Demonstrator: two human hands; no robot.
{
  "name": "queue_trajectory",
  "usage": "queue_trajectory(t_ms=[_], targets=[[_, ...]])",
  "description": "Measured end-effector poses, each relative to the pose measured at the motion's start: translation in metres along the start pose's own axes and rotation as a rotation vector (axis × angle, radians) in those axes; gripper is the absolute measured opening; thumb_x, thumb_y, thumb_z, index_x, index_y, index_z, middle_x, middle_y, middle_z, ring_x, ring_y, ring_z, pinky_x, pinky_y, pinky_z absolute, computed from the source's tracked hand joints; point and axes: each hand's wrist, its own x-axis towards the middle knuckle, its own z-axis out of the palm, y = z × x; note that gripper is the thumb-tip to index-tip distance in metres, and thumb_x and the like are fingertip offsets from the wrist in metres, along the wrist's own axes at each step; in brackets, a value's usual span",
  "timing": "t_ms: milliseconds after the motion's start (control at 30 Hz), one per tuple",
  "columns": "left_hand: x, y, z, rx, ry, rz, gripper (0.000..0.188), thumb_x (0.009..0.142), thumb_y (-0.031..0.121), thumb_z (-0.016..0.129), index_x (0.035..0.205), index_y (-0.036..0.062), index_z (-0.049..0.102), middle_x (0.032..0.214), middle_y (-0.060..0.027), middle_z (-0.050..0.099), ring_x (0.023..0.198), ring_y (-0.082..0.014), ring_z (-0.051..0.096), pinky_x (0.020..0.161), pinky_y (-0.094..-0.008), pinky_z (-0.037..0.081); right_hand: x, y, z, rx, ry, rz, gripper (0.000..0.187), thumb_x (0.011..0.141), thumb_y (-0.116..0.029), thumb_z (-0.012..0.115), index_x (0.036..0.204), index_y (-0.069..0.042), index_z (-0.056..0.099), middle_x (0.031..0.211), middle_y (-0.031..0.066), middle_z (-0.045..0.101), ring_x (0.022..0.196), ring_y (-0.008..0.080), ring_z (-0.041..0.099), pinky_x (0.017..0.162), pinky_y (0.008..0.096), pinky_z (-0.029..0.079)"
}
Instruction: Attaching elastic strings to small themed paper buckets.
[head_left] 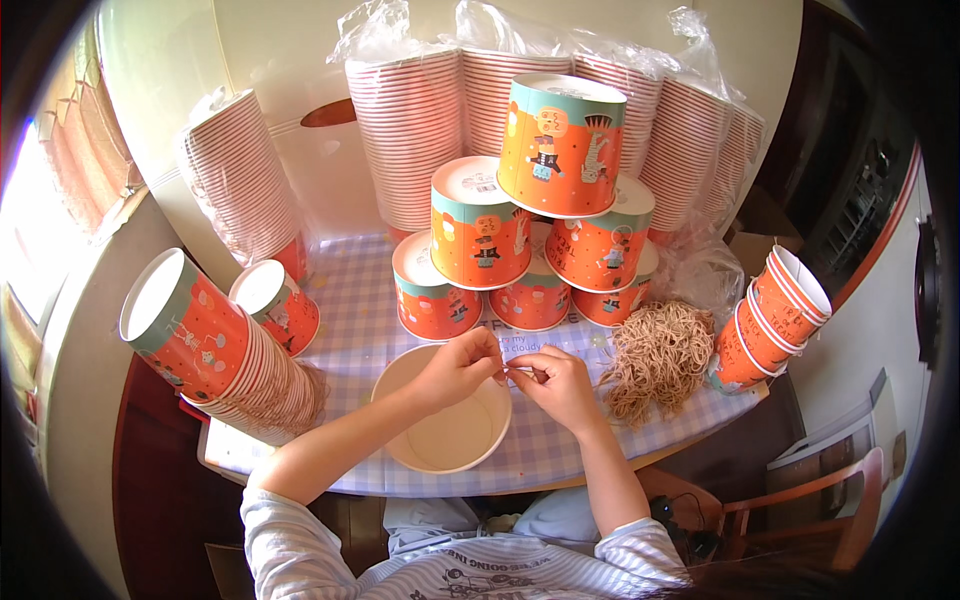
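Note:
An open paper bucket [445, 440], cream inside, stands on the table in front of me with its mouth toward me. Over the right part of its rim, my left hand [460, 370] and my right hand [553, 385] meet fingertip to fingertip. Both are closed in a pinch. What lies between the fingers is too small to make out. To the right of my right hand is a loose heap of tan string [660, 360].
Upturned orange buckets [562, 140] form a pyramid beyond my hands. Bagged nested stacks [405, 140] line the back. Another tall nested stack [215, 350] leans at the left. Several corded buckets [765, 325] are stacked at the right edge. A wooden chair [800, 510] stands lower right.

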Motion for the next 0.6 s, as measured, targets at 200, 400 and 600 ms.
queue_trajectory(t_ms=[200, 400, 600], targets=[[-0.003, 0.005, -0.001, 0.019, 0.007, -0.074, 0.004, 0.082, -0.001, 0.043, 0.085, 0.0002, 0.046, 0.078, -0.0065, 0.058, 0.077, -0.0116, 0.058, 0.067, -0.0237, 0.045, 0.0, 0.003, -0.002, -0.016, -0.08, 0.018, 0.014, 0.07, -0.015, 0.067, 0.083, -0.009, 0.067, 0.062, 0.0046, 0.054, 0.051, 0.0138, 0.051, 0.049, 0.0264, 0.042], [-0.002, 0.001, -0.003, -0.039, -0.034, -0.095, 0.005, 0.082, 0.002, 0.048, 0.086, 0.0012, 0.046, 0.078, -0.0054, 0.059, 0.078, -0.0109, 0.058, 0.068, -0.0231, 0.045, 0.0, 0.012, 0.004, 0.15, -0.037, 0.015, 0.011, 0.073, -0.012, 0.065, 0.082, -0.006, 0.067, 0.066, 0.0051, 0.055, 0.053, 0.0134, 0.05, 0.05, 0.0259, 0.041], [-0.003, 0.002, -0.005, 0.116, -0.07, -0.138, 0.017, 0.078, 0.005, 0.058, 0.093, -0.0005, 0.051, 0.08, -0.0055, 0.061, 0.077, -0.0092, 0.057, 0.067, -0.0219, 0.045, 0.001, 0.015, 0.003, 0.189, -0.022, -0.043, 0.01, 0.077, -0.011, 0.062, 0.084, -0.004, 0.065, 0.068, 0.0048, 0.056, 0.055, 0.0117, 0.05, 0.052, 0.0242, 0.04]])
